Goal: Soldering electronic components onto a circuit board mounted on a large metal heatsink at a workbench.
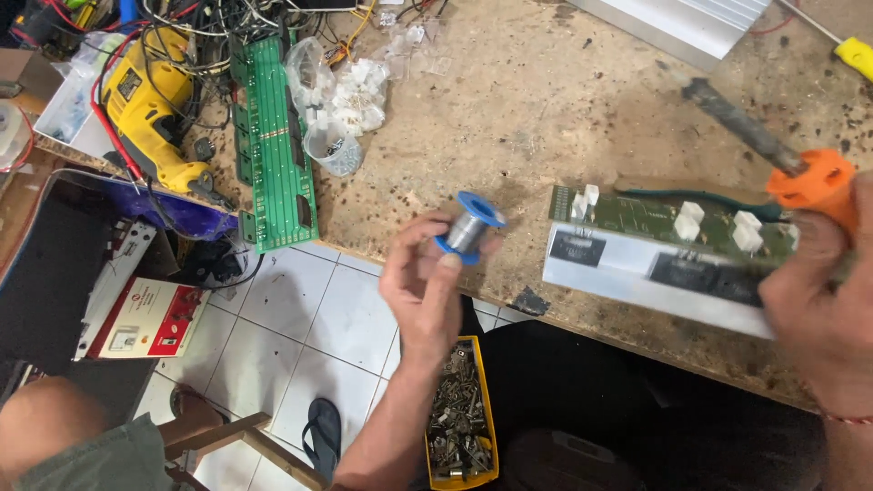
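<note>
A small spool of solder [469, 227] with blue flanges is pinched between the thumb and fingers of the left hand [426, 284], held just past the near edge of the workbench [518, 118] and beside a circuit board [668, 238] mounted on a pale metal strip. The right hand [823, 305] is closed around the orange handle of a soldering iron [773, 145], whose dark tip is raised above the board. A burn could be caused if the tip is hot and is swung toward the left fingers; the spool could be dropped to the floor, being held over open space. The wooden bench is stained and pitted, and a long green board [273, 145], a yellow drill [150, 109] and tangled wires are spread across it. Below, white floor tiles [300, 318], a sandal [321, 436] and a yellow tray of metal parts [461, 423] are seen.
</note>
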